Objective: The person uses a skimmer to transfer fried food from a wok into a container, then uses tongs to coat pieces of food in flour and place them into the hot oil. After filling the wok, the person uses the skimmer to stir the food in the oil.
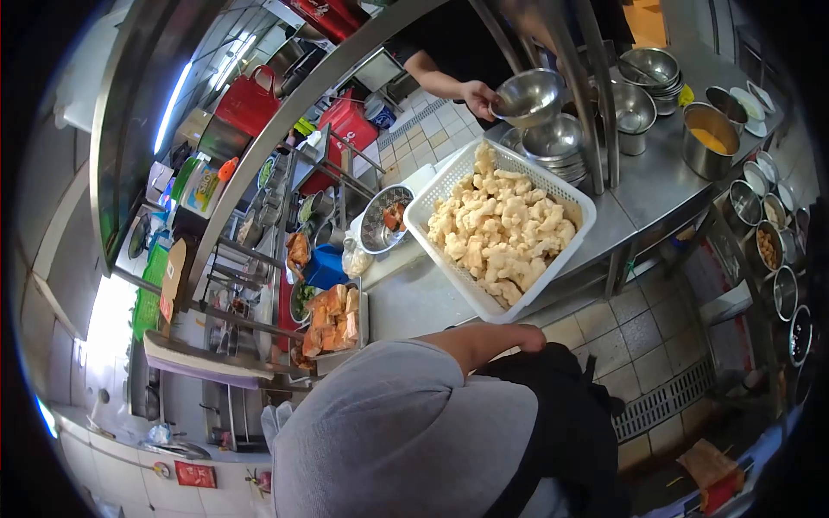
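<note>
My left arm comes out of a grey sleeve and crosses in front of my body. My left hand point(531, 338) is at the near side of the steel counter point(401, 306), just below a white plastic basket point(496, 312). Its fingers are turned away and hidden, so their pose cannot be made out. My right hand does not show. The basket stands on the counter, heaped with pale, knobbly battered pieces point(501, 229). To its left sits a perforated metal bowl point(373, 231) with a few browned pieces inside. A tray of browned food point(332, 319) lies nearer me.
Across the counter, another person's hand point(477, 99) holds a metal bowl point(528, 97) over stacked bowls point(557, 142). A pot of orange liquid point(712, 147) stands at right. Metal posts point(596, 104) rise from the counter. A floor drain point(665, 401) lies at right.
</note>
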{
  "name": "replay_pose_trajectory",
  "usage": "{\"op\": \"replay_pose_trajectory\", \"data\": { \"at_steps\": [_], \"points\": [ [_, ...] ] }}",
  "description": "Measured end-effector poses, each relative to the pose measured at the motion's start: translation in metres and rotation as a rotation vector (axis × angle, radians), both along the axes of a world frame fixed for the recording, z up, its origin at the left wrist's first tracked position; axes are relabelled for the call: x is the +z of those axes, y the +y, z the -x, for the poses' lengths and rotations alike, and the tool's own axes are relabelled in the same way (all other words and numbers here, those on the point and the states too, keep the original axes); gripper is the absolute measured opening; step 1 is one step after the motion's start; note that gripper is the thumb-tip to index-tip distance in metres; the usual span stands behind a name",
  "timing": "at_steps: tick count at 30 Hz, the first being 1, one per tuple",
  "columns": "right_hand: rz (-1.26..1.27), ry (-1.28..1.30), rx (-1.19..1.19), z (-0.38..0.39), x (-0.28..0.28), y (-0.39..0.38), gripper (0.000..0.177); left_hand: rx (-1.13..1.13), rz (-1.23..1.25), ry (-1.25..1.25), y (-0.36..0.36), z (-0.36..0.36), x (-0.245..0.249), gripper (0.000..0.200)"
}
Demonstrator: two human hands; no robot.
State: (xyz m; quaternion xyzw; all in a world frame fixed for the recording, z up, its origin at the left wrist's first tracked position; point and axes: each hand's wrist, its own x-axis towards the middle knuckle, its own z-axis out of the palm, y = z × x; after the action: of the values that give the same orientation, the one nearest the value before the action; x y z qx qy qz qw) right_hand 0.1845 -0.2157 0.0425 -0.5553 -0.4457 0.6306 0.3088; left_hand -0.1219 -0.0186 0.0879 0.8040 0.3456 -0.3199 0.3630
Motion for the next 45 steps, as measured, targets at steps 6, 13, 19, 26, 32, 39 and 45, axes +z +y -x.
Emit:
{"op": "replay_pose_trajectory", "data": {
  "at_steps": [6,13,19,26,32,39,45],
  "points": [
    [-0.072,0.252,0.008,-0.058,0.026,-0.006,0.021,0.125,0.021,-0.127,-0.019,-0.073,-0.008,0.031],
    [0.069,0.065,-0.100,-0.105,0.008,-0.039,0.021,0.189,-0.072,-0.102,-0.024,-0.135,-0.014,0.031],
    [0.167,-0.013,-0.203,-0.133,-0.016,-0.061,0.021,0.104,-0.050,-0.024,-0.009,-0.180,-0.026,0.032],
    [0.262,-0.048,-0.467,-0.153,-0.046,-0.099,0.021,-0.283,-0.001,-0.066,0.011,-0.250,-0.079,0.031],
    [0.299,-0.081,-0.976,-0.108,-0.137,-0.166,0.021,-0.811,0.017,0.109,0.073,-0.372,-0.100,0.043],
    [0.506,-0.242,-1.810,-0.012,-0.061,-0.159,0.016,-0.664,0.222,-0.138,0.127,-0.555,-0.146,0.034],
    [0.399,1.048,-2.720,0.036,0.019,-0.146,0.010,-1.065,0.083,-0.105,0.060,-0.628,-0.107,0.032]
  ]
}}
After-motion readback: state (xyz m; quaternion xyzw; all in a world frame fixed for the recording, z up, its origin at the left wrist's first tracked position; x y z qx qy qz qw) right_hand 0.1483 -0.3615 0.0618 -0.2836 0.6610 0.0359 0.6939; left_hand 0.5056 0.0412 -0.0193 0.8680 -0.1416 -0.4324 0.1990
